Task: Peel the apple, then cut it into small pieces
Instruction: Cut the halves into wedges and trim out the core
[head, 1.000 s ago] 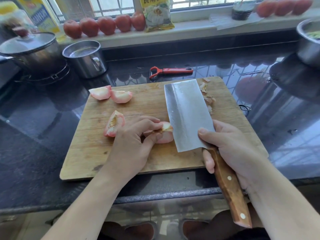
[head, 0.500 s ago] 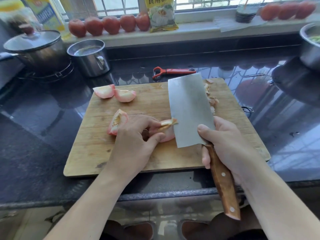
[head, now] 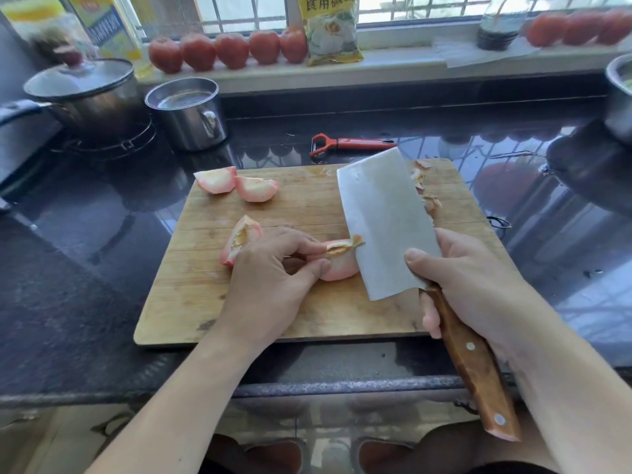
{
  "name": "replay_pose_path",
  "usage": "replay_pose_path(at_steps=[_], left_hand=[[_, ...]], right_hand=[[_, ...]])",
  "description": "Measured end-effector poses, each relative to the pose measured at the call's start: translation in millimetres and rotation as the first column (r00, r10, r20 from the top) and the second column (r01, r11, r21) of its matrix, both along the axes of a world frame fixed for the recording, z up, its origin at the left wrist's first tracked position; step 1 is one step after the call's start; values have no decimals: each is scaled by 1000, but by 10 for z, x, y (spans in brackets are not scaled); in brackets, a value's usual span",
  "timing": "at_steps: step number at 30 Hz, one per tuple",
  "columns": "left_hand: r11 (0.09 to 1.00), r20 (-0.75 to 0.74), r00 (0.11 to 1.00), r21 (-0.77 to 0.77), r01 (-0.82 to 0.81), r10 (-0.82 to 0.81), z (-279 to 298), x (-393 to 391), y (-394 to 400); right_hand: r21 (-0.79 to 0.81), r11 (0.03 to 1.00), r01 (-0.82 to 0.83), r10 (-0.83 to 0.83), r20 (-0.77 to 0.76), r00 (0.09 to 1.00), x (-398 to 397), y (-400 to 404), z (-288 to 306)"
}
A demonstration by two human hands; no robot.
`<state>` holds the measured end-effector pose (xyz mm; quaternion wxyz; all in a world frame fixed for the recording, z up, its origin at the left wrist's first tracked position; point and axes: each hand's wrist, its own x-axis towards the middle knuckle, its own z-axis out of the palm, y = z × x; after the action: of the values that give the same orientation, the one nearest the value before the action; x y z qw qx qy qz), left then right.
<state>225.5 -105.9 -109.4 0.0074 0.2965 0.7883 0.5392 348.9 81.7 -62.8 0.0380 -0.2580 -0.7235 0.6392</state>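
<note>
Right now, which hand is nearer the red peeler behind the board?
Right. The right hand grips the cleaver handle on the board's right side, roughly below the peeler. The left hand holds an apple quarter further left, slightly farther away.

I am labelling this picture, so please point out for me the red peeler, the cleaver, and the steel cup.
red peeler (head: 355, 144), head view, on the middle of its handle.
cleaver (head: 383, 217), head view, on the flat of its blade.
steel cup (head: 186, 123), head view, on its outer side wall.
</note>
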Motion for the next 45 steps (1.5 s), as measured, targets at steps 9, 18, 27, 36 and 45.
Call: replay_pose_path(at_steps=[9, 18, 27, 36, 45], left_hand=[[1000, -3, 1000, 3, 26, -26, 4, 0, 5], [1000, 23, 999, -2, 23, -23, 10, 4, 20], [1000, 7, 1000, -12, 16, -16, 26, 18, 34], [999, 6, 999, -33, -33, 33, 5, 17, 30], [994, -139, 990, -107, -35, 20, -38, 23, 11]], right_hand=[[56, 998, -40, 35, 89, 995, -85, 41, 75], [-9, 998, -63, 64, 121, 991, -64, 33, 76], [-2, 995, -97, 97, 133, 986, -3, 28, 107], [68, 986, -153, 140, 169, 976, -10, 27, 180], [196, 950, -244, 201, 215, 956, -228, 85, 209]])
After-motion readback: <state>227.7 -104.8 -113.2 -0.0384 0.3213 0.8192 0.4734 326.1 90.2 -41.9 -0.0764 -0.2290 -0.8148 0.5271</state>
